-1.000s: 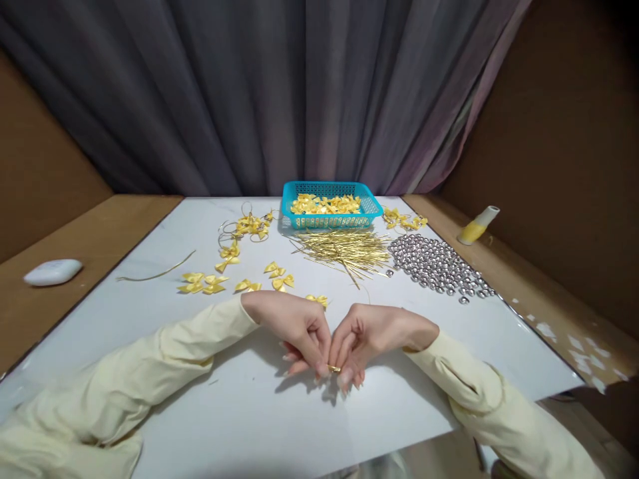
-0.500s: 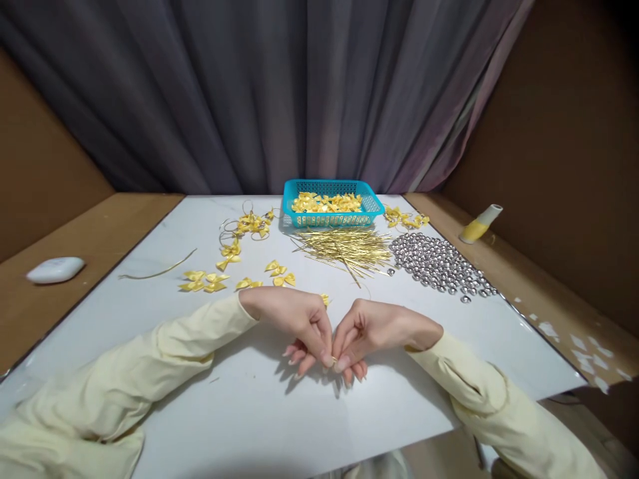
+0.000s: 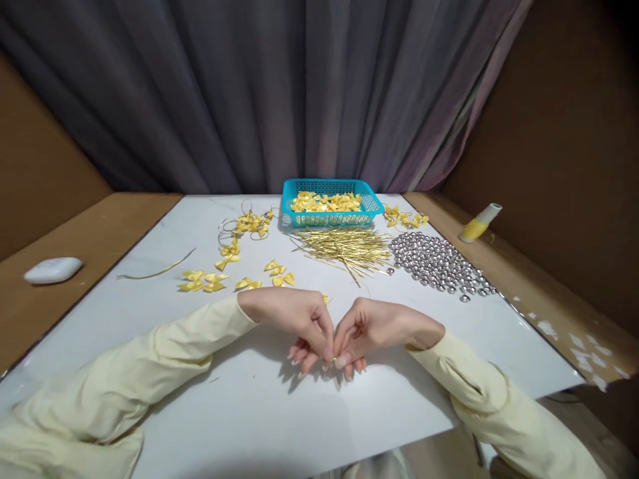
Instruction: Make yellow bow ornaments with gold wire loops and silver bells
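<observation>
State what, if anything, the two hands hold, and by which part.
The left hand and right hand both pinch a tiny gold-coloured piece between their fingers; it is mostly hidden, so the gripped part cannot be told.

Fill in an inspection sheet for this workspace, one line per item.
Surface: white tabletop, with a bare stretch nearest the person.
Job's things: small golden piece at the fingertips; gold strips piled, silver pieces spread right of them; loose yellow bows; more bows in blue basket.
Clutter: white object at left; pale scraps at right.
Hands: left hand and right hand pinch the golden piece.
Cables: nothing clearly seen.
Surroundings: curtain behind; brown side panels.
</observation>
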A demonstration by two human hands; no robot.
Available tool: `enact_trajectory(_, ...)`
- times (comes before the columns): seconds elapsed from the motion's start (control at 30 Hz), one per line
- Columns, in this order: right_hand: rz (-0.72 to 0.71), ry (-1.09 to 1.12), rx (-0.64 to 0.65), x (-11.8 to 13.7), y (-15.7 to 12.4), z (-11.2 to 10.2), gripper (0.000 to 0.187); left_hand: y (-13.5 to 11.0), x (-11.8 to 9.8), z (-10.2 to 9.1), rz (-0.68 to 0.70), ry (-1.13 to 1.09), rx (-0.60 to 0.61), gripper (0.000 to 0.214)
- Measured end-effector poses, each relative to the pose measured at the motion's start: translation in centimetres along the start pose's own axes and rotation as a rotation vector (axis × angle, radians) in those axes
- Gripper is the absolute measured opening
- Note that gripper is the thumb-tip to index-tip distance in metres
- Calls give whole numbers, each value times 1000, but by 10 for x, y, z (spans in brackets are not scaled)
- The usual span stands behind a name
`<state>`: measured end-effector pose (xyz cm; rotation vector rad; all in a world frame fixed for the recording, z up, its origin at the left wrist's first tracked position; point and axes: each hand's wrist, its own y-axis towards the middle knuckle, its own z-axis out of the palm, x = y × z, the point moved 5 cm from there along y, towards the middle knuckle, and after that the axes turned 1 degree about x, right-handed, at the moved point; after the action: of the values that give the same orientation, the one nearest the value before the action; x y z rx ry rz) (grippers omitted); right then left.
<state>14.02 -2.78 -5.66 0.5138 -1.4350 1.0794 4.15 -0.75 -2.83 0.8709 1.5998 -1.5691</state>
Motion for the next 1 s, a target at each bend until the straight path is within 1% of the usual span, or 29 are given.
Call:
enact_trajectory(0.1,18,6,-65,6,-5,-2,23,0,1,-1,39,2,24,11)
enact_trajectory(0.23,3,67,-83,14,-10,-2,24,0,2,-5,29,-11,7,12)
enact_trajectory(0.37,-15,68,-107,15,-11,-4,26,0,2,-3,-1,-45,25,14)
enact_trajectory(0.47,-36,61,-112,13,-11,-8,27,-1,3,-5,-26,-91,6,13)
enact_trajectory(0.57,-64,54,-136,13,-12,-12,27,-4,3,-8,-18,-113,-16,14)
enact_trajectory(0.67,-73,56,-153,14,-12,-14,29,-6,2,-11,-8,-107,-46,17)
enact_trajectory(0.87,-115,78,-153,15,-11,-14,23,-6,-2,-11,-1,-112,-82,15)
enact_trajectory(1.0,-137,111,-182,15,-11,-17,22,-6,-4,-13,14,-94,-117,16)
